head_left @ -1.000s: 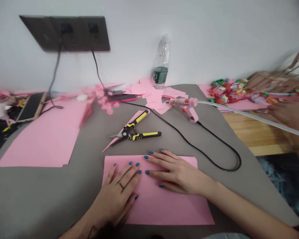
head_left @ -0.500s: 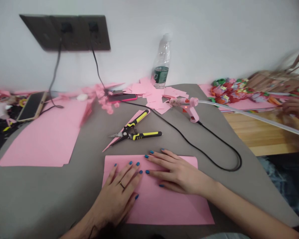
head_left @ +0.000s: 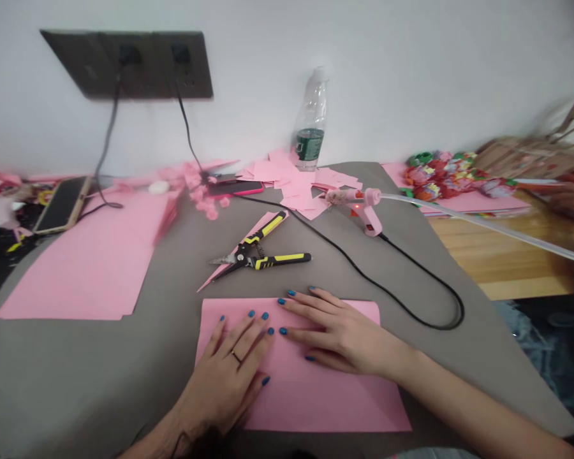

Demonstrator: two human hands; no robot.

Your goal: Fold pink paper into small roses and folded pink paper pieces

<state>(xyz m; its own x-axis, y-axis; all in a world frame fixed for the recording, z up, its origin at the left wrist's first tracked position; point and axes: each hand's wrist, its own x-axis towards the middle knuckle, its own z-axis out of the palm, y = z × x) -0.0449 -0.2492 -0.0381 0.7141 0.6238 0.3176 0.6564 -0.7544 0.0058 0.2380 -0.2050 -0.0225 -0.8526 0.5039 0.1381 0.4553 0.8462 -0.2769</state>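
Note:
A pink sheet of paper [head_left: 316,398] lies on the grey table in front of me, with a fold along its far edge. My left hand [head_left: 234,363] rests flat on its left part, fingers spread; a thin ring is on one finger. My right hand [head_left: 339,331] lies across the upper right part of the sheet, fingers stretched toward the left hand. Neither hand grips anything. Just beyond the sheet are black and yellow snips [head_left: 261,245] with their blades apart, lying over a narrow pink paper strip [head_left: 205,282].
A pink glue gun [head_left: 369,213] with a long glue stick [head_left: 483,223] lies right, its cord looping on the table. Behind stand cut paper pieces [head_left: 294,182] and a bottle [head_left: 310,124]. Stacked pink sheets [head_left: 90,268] lie left. Another person's hand [head_left: 571,204] is blurred at the right.
My left thumb has shifted very slightly on the paper; my right hand stays in place. At the right, the other person's hand has moved a little.

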